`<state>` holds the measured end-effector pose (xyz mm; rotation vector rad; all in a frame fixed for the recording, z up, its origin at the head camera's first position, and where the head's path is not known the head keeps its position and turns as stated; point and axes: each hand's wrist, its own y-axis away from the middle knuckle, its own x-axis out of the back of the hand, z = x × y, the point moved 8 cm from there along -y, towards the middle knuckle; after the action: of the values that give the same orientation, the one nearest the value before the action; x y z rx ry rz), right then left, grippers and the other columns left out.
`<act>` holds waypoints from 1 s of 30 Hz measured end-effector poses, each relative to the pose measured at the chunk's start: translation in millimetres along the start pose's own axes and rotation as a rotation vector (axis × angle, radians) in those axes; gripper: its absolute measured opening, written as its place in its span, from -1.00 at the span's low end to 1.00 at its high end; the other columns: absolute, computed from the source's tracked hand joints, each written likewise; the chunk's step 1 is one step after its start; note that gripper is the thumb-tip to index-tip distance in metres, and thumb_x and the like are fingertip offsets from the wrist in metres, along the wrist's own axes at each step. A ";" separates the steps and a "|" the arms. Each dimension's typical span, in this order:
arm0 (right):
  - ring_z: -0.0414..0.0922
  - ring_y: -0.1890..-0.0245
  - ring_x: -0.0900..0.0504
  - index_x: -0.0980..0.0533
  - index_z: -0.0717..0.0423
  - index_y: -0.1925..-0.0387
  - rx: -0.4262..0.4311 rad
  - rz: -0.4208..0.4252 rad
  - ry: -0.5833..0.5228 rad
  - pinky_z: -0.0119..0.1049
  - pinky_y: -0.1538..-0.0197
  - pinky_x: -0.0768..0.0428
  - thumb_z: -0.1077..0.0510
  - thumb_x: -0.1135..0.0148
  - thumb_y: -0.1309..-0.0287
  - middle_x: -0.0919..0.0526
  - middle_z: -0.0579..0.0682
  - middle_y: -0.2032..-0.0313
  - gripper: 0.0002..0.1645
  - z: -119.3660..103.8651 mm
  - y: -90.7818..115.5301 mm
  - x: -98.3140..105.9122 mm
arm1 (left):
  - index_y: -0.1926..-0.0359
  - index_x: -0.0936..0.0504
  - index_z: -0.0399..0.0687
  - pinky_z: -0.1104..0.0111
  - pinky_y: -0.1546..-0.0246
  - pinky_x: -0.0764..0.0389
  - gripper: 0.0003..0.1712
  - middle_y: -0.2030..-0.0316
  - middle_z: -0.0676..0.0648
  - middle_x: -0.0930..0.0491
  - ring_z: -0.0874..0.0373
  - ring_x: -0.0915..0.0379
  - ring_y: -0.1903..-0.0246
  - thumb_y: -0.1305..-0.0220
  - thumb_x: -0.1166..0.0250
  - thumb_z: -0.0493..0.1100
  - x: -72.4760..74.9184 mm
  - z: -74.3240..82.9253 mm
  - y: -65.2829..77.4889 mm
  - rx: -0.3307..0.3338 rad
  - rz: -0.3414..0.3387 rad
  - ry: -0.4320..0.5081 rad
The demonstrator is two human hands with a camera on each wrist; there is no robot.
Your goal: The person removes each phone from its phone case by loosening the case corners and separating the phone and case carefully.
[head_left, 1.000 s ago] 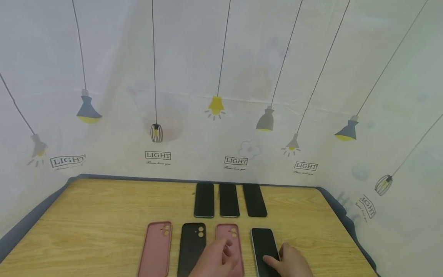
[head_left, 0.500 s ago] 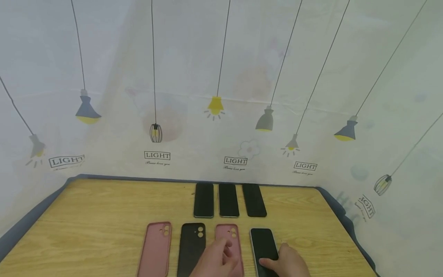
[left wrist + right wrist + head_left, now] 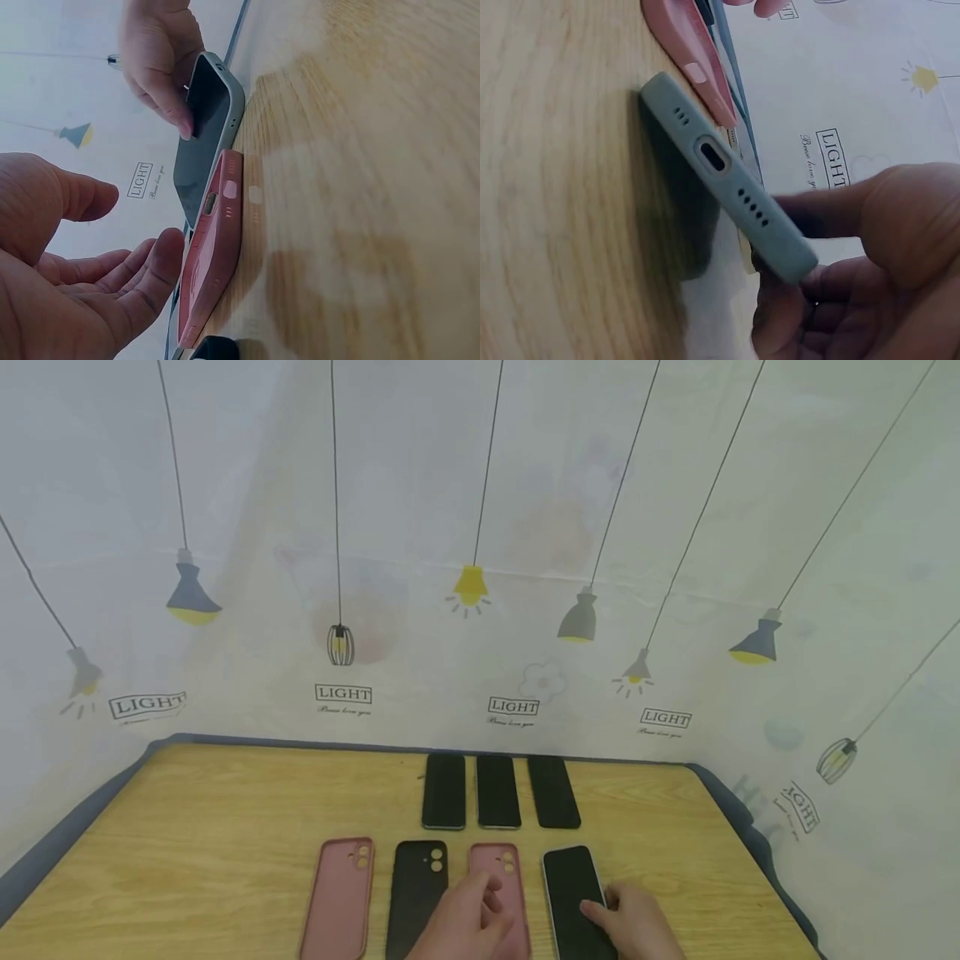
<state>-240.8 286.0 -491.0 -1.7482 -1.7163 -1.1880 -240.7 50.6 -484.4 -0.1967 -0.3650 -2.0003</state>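
Note:
My right hand (image 3: 637, 925) grips the right side of a phone in a pale grey-green case (image 3: 727, 176), thumb on its dark screen (image 3: 576, 893) and fingers beneath. In the right wrist view the phone tilts, its gripped edge raised off the table. Just left of it lies a pink phone case (image 3: 516, 893), hollow side up. Over that case hovers my left hand (image 3: 82, 255), fingers loosely bent and holding nothing; its fingertips come close to the case's edge. A black phone case (image 3: 411, 893) lies further left, partly behind the left hand.
Another pink phone case (image 3: 337, 893) lies at the left end of the front row. Three dark-screened phones (image 3: 445, 792) lie side by side at the back of the wooden table (image 3: 210, 827). A lamp-printed cloth (image 3: 420, 527) hangs behind and around it.
The phone under my right hand has risen slightly and tilted. My right thumb has shifted a little right and farther up the screen. The left hand has stayed put.

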 end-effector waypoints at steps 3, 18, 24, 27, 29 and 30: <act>-0.12 0.53 -0.42 -0.54 0.18 0.47 0.043 0.037 -0.036 -0.26 0.41 -0.41 0.09 -0.27 -0.39 -0.48 -0.06 0.58 -0.67 -6.0 3.8 5.1 | -0.08 -0.53 -0.24 -0.07 0.19 -0.63 -0.69 0.22 -0.04 -0.60 -0.03 -0.57 0.25 -0.39 -0.35 -0.25 0.3 -0.7 0.2 0.006 0.001 0.002; 0.00 0.21 -0.70 -0.65 0.46 0.05 0.085 0.098 -0.180 0.04 0.06 -0.67 0.20 -0.11 -0.48 -0.76 0.15 0.25 -0.64 -12.3 2.2 9.4 | -0.06 -0.52 -0.20 0.02 0.25 -0.61 -0.72 0.20 -0.03 -0.58 0.02 -0.55 0.27 -0.41 -0.33 -0.22 -1.0 3.1 1.1 -0.082 -0.014 -0.009; -0.11 0.37 -0.67 -0.65 0.47 0.06 0.093 0.170 -0.365 -0.19 0.20 -0.63 0.21 -0.09 -0.49 -0.77 0.13 0.36 -0.64 -17.1 8.4 9.7 | 0.00 -0.51 -0.10 0.08 0.23 -0.59 -0.78 0.22 -0.01 -0.56 0.05 -0.49 0.28 -0.44 -0.31 -0.17 -2.9 3.6 1.2 -0.066 -0.033 -0.003; -0.12 0.29 -0.68 -0.64 0.50 0.04 0.116 0.209 -0.415 -0.29 0.18 -0.61 0.24 -0.10 -0.49 -0.78 0.19 0.28 -0.65 -22.0 13.0 10.7 | 0.03 -0.50 -0.07 0.13 0.26 -0.57 -0.81 0.22 -0.01 -0.55 0.06 -0.48 0.28 -0.46 -0.30 -0.15 -6.0 3.0 1.5 -0.058 -0.052 0.030; -0.15 0.29 -0.68 -0.61 0.57 0.02 0.123 0.214 -0.485 -0.34 0.19 -0.62 0.26 -0.10 -0.49 -0.78 0.22 0.26 -0.64 -25.0 15.2 8.9 | 0.03 -0.50 -0.07 0.13 0.26 -0.57 -0.81 0.23 -0.02 -0.56 0.05 -0.49 0.28 -0.46 -0.29 -0.13 -8.7 1.5 1.8 -0.049 -0.069 0.069; -0.15 0.31 -0.68 -0.59 0.60 0.01 0.118 0.211 -0.535 -0.36 0.21 -0.63 0.27 -0.09 -0.50 -0.78 0.23 0.27 -0.63 -26.1 16.1 7.5 | 0.02 -0.51 -0.05 0.17 0.26 -0.57 -0.81 0.23 0.00 -0.57 0.07 -0.51 0.28 -0.47 -0.28 -0.11 -9.8 0.4 1.6 -0.044 -0.076 0.080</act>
<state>-233.7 267.4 -466.5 -2.2411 -1.7692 -0.5429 -234.9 58.3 -486.7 -0.1317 -0.2814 -2.0853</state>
